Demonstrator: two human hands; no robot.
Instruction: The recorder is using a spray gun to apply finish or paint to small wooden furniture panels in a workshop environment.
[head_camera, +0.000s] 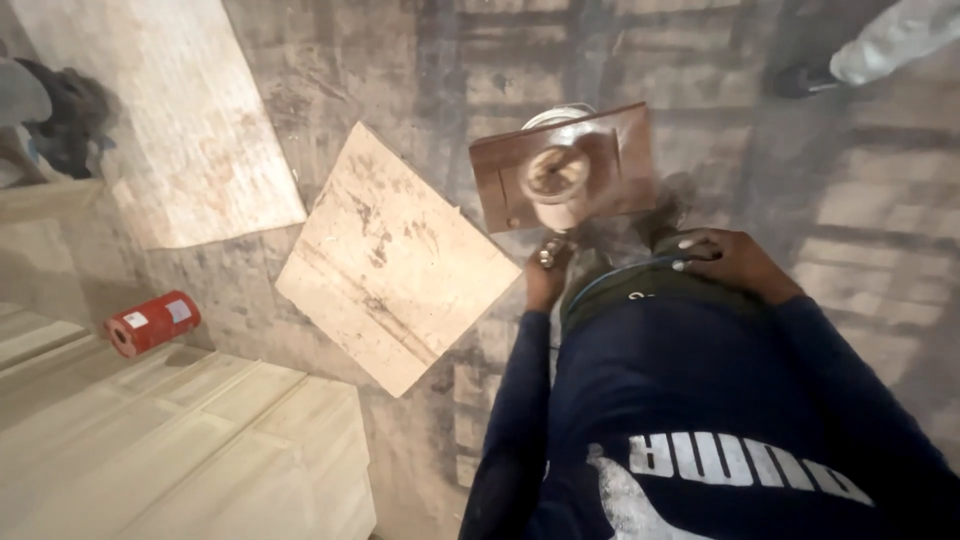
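Looking straight down the wearer's body: both hands sit at the waist of a dark blue top, apart from each other. Left hand (547, 272) is curled loosely near the hip with something small and pale at the fingers; cannot tell what it is, or whether the fingers close on it. Right hand (730, 260) lies flat and spread against the waistband, holding nothing. Just beyond the hands, on the stained concrete floor (860, 300), a small brown board (610, 150) rests over a round white tub (556, 176); the image is blurred there, so the exact stacking is unclear. Left of that, a square pale plywood sheet (392, 256) lies flat and turned cornerwise, near the left hand but not touching it. A larger pale sheet (165, 115) lies further off, top left. A red can (152, 323) lies on its side beside stacked pale panels (190, 450) at lower left. Another person's pale sleeve (890, 40) enters at top right, well apart.
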